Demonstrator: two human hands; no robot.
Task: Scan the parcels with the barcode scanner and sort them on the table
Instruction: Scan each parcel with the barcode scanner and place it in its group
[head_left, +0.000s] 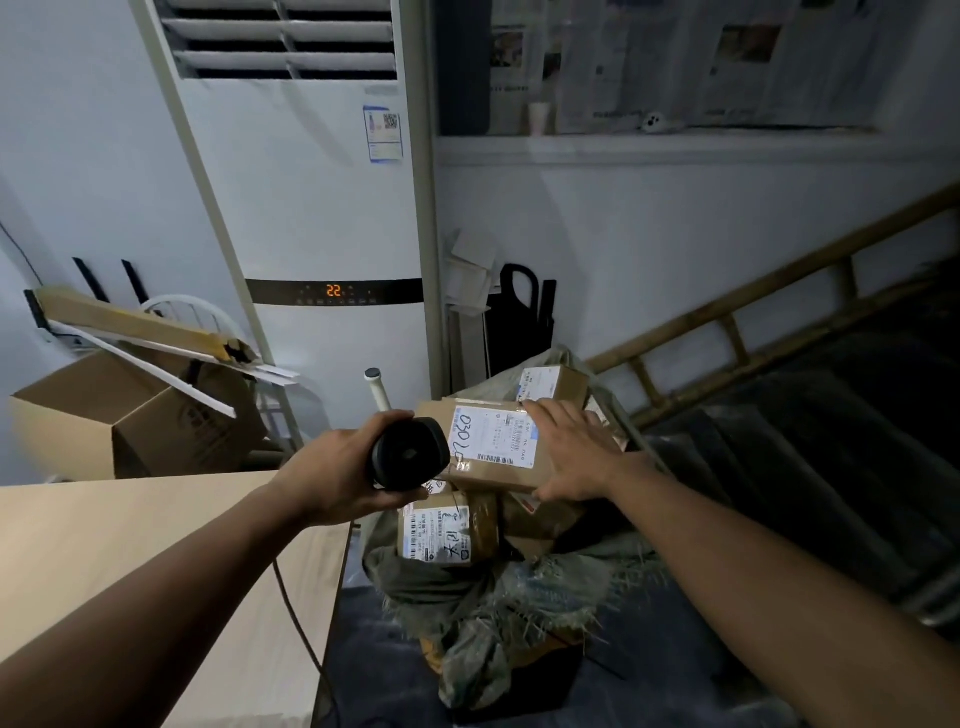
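Dim room; white walls (675, 234); floor-standing air conditioner (322, 208); papered window (675, 62); bamboo bench (727, 332) right.

A tall white floor air conditioner (322, 208) showing 22 stands against the wall, with an open cardboard box (124, 415) and a white chair (192, 312) to its left, a bamboo ladder (727, 332) leaning at right, and newspapers (675, 62) covering the window.

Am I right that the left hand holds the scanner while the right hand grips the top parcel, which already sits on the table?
Not on the table. The head view shows the top parcel on other parcels in the sack, beside the table. The left hand holds the scanner; the right hand grips the parcel.
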